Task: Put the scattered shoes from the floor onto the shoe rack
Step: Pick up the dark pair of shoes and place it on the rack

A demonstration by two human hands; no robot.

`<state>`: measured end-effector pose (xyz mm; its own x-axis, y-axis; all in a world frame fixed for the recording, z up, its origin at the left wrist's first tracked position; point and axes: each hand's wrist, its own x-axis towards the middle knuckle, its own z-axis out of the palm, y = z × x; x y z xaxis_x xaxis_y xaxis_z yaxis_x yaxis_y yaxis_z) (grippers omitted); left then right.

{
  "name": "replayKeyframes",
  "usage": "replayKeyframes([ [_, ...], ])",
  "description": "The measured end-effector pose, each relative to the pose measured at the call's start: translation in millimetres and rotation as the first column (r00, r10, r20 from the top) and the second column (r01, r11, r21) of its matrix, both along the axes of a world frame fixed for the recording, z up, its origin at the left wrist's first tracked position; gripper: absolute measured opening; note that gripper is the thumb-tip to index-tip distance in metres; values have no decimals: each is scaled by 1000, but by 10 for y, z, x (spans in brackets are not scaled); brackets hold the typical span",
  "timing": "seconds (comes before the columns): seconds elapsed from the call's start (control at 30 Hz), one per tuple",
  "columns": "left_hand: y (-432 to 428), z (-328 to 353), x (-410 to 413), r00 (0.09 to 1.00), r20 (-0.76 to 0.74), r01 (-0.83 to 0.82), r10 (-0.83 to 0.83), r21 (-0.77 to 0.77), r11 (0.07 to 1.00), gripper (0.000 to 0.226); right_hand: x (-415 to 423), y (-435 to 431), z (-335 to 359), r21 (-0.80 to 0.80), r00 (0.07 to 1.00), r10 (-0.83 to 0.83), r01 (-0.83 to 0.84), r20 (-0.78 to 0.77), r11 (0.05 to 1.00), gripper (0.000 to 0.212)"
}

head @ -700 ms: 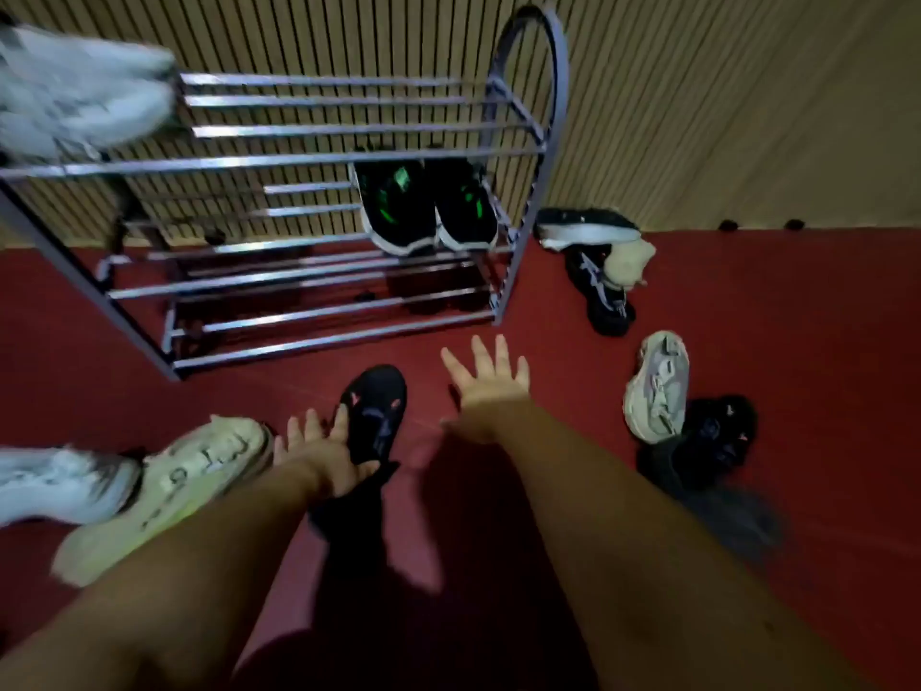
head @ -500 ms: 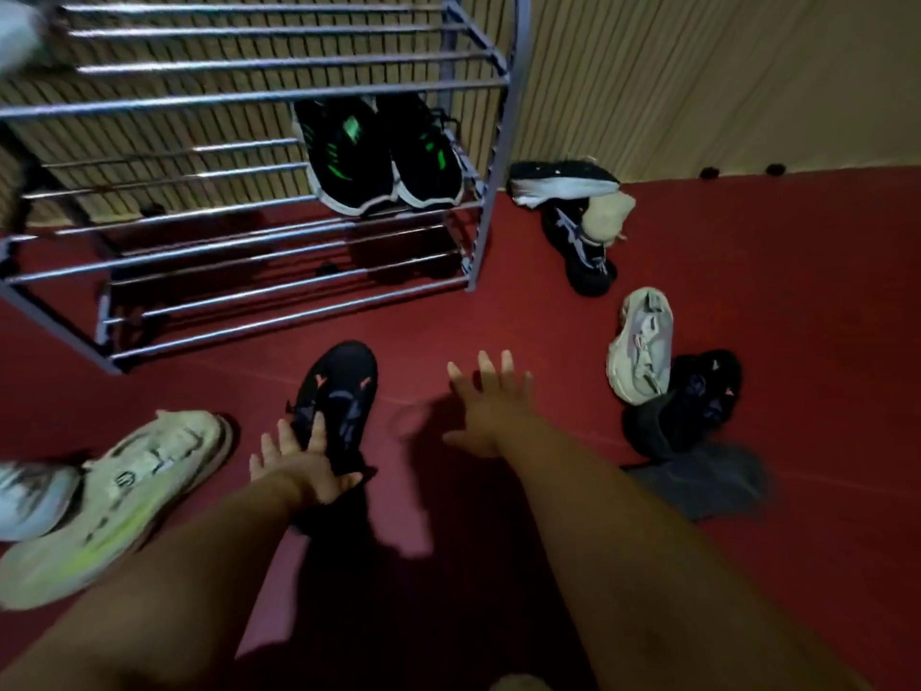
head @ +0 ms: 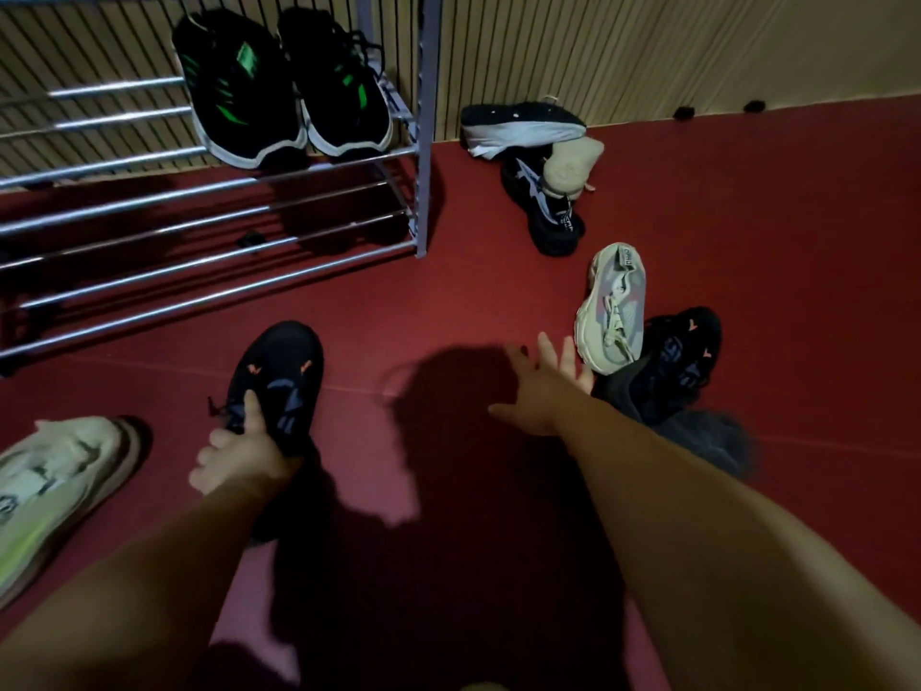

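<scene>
My left hand [head: 239, 453] grips a black shoe with orange marks [head: 284, 381] that lies on the red floor in front of the metal shoe rack [head: 199, 211]. Its thumb lies across the laces. My right hand [head: 540, 389] is spread open above the floor, its fingertips close to a pale grey sneaker [head: 610, 309]. That sneaker leans on the matching black shoe with orange marks [head: 678, 356]. A pair of black and green sneakers [head: 284, 87] stands on a rack shelf.
A cream and lime sneaker [head: 55, 486] lies at the left edge. By the slatted wall [head: 648, 47], right of the rack, lie a black shoe with a white sole [head: 518, 124], another black shoe [head: 548, 211] and a beige one [head: 570, 164].
The view has tipped down and closer. My left hand has closed round the near black shoe. My right hand has moved right, toward the pale grey sneaker.
</scene>
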<state>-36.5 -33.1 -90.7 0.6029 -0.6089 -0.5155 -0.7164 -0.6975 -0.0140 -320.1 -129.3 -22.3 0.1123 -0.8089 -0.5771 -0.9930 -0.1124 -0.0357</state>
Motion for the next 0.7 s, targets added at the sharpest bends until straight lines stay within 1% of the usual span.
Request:
replayKeyframes([
  [0.07, -11, 28, -143, 991, -16, 131, -132, -41, 991, 104, -39, -18, -10, 7, 1000, -1, 1, -7, 1000, 90],
  [0.13, -54, 43, -307, 934, -25, 354, -356, -55, 933, 108, -45, -9, -29, 19, 1000, 13, -13, -5, 1000, 91],
  [0.2, -149, 44, -432, 829, -47, 555, -557, -52, 830, 109, -43, 9, -48, 31, 999, 37, -37, -2, 999, 91],
  [0.33, -294, 76, -440, 615, -60, 788, -786, 5, 616, 108, -89, 9, -47, 41, 999, 47, -47, -13, 998, 92],
  [0.4, -349, 152, -371, 476, -39, 879, -878, 59, 474, 94, -117, 12, -38, 40, 999, 40, -40, -22, 998, 92],
  [0.47, -418, 218, -322, 313, -22, 944, -950, 119, 308, 70, -137, 22, -28, 47, 999, 42, -41, -33, 998, 91],
  [0.5, -455, 244, -318, 239, 6, 959, -971, 154, 237, 63, -150, 27, -25, 53, 998, 45, -43, -40, 998, 91],
  [0.53, -493, 264, -323, 190, 60, 962, -980, 186, 198, 61, -161, 29, -25, 58, 998, 48, -45, -48, 997, 90],
  [0.57, -533, 283, -334, 183, 139, 954, -973, 214, 210, 60, -171, 30, -29, 63, 997, 50, -46, -57, 997, 90],
  [0.6, -560, 308, -359, 237, 233, 932, -943, 219, 289, 62, -179, 36, -35, 69, 996, 52, -47, -68, 996, 91],
  [0.63, -583, 340, -386, 343, 309, 891, -887, 193, 412, 65, -182, 42, -46, 73, 996, 52, -47, -75, 996, 91],
  [0.67, -589, 365, -427, 491, 330, 823, -806, 128, 553, 69, -181, 51, -59, 78, 996, 51, -45, -78, 996, 91],
  [0.7, -569, 378, -483, 649, 288, 724, -704, 48, 688, 73, -179, 60, -77, 89, 996, 52, -45, -78, 995, 91],
])
